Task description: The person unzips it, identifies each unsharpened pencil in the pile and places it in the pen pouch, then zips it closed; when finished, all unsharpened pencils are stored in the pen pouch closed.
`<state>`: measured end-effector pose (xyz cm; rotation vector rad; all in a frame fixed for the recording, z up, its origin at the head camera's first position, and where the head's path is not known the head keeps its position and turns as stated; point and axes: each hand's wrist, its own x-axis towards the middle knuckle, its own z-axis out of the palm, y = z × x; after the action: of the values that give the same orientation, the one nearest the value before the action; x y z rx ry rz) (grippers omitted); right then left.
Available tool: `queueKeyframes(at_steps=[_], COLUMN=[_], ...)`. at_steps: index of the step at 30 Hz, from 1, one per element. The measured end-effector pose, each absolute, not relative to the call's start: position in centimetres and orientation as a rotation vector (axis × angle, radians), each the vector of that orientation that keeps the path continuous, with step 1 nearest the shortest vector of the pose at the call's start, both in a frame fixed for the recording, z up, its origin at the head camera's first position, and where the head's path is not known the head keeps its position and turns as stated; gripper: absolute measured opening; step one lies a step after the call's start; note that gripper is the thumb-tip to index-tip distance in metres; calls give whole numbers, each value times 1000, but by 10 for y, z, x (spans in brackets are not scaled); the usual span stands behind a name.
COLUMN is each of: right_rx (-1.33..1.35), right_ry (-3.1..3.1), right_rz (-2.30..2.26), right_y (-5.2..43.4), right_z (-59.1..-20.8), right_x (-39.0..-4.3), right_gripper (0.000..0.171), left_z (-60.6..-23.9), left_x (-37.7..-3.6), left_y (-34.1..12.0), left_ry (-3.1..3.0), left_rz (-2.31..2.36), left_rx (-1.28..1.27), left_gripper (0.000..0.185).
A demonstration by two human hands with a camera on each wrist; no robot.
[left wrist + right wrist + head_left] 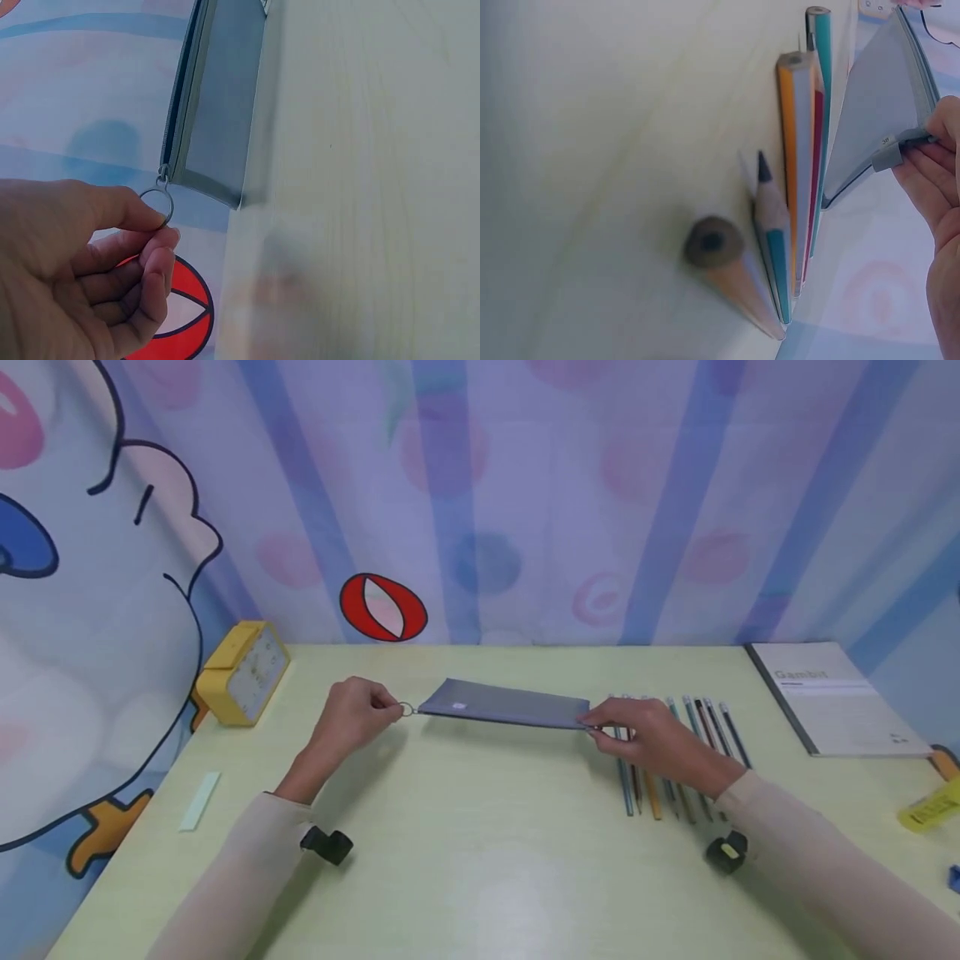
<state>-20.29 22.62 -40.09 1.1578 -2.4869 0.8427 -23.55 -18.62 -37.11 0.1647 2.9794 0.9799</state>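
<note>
A flat grey zippered pouch (506, 706) is stretched between my two hands above the table. My left hand (356, 714) pinches the metal ring (160, 206) of its zipper pull between thumb and forefinger; the other fingers are curled beneath. The slider sits at the pouch's left end, with the zipper running along one long edge. At the opposite end, my right hand (648, 735) grips the corner beside a small grey fabric tab (889, 156). Several pencils (799, 135) lie in a row on the table under the right hand and wrist, partly hidden by them in the head view.
A yellow alarm clock (243, 674) stands at the back left, with a pale green strip (199, 802) nearer the front. At the back right lies a notebook (840, 702). A yellow object (930, 807) and a small blue one (954, 878) are at the right edge. A patterned curtain (555, 510) hangs behind.
</note>
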Motion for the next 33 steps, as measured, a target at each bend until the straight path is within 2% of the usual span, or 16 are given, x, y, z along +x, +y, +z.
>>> queueKeyframes(at_steps=[11,23,27,33], right_rx=[1116,1107,1102,1120], right_ry=[-2496,-2512,-2511,-2498], right_rz=[829,846,853,873], right_y=[227,223,222,222], right_z=[-399,-400,-399,-400], right_x=[-204,-204,-204,-205], right_gripper=[29,28,28,29], left_z=[-368,-374,-376,-379], left_x=[-228,-215,-216,-219], left_y=[-181,-159,-154,-148], left_ry=[2844,2808,2964,3137], left_rz=[964,976,925,634], left_rx=[150,420,601,1007], left_gripper=[13,4,6,19])
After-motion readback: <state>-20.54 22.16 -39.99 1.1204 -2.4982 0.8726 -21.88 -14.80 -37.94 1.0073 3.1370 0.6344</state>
